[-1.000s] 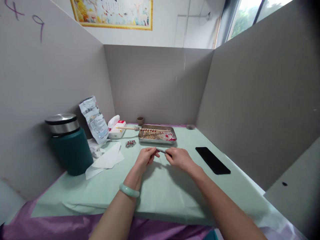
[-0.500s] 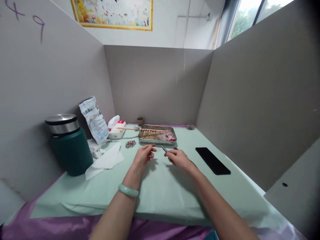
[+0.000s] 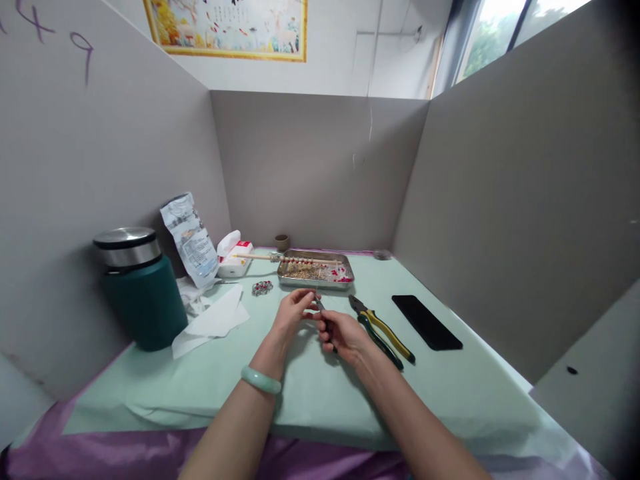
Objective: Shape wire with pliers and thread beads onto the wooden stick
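Head view: right hand (image 3: 345, 337) fingers pinch small tool (image 3: 319, 304), tip at left hand (image 3: 293, 315); left fingers pressed together, contents unclear. Pliers (image 3: 369, 315) lie right.

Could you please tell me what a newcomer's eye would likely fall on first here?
Probably the large silver-lidded dark green flask, at the left beside the grey panel. Next, the bare left hand and bare right hand, close together at the centre, the right holding a slim metal tool. Then the yellow and green handled pliers, lying right of the hands.
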A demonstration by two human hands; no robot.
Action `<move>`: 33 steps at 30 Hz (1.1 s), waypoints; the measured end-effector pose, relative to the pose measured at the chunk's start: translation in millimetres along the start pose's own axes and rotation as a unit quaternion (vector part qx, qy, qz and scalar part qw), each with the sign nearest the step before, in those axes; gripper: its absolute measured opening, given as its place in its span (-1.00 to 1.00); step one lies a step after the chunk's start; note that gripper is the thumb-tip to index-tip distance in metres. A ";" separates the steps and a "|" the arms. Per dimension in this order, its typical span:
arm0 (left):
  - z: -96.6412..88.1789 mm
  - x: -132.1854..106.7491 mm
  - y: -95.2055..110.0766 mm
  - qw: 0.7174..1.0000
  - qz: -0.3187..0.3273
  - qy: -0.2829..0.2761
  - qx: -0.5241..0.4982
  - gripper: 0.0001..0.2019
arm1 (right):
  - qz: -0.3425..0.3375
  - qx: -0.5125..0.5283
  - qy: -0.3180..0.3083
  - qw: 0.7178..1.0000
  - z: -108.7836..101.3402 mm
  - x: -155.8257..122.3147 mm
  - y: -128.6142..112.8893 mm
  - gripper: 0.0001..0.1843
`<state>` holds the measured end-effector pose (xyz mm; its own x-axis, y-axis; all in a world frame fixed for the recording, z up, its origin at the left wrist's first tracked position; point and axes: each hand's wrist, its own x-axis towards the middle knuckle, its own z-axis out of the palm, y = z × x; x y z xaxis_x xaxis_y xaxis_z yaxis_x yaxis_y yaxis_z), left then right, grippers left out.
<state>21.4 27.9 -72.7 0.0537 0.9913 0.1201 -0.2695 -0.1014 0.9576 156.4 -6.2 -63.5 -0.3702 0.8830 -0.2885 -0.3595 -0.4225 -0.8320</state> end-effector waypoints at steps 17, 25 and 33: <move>0.5 0.3 -4.9 0.996 -0.083 -0.041 -0.009 -0.90 | -0.371 -0.353 0.224 0.829 -11.7 3.2 -6.5 -0.77; 7.5 -6.0 -2.1 0.991 -0.098 -0.095 0.004 -0.82 | -0.361 -0.383 0.315 0.790 -6.3 20.3 -3.8 -0.80; 6.8 -5.0 -3.5 0.989 -0.114 -0.090 -0.029 -0.91 | -0.387 -0.345 0.303 0.799 -4.9 15.8 -4.3 -0.79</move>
<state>28.6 22.7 -74.8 0.2882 0.9564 -0.0478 -0.2854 0.1335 0.9491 156.4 10.6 -66.8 0.2928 0.8502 0.4375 0.3557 0.3279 -0.8752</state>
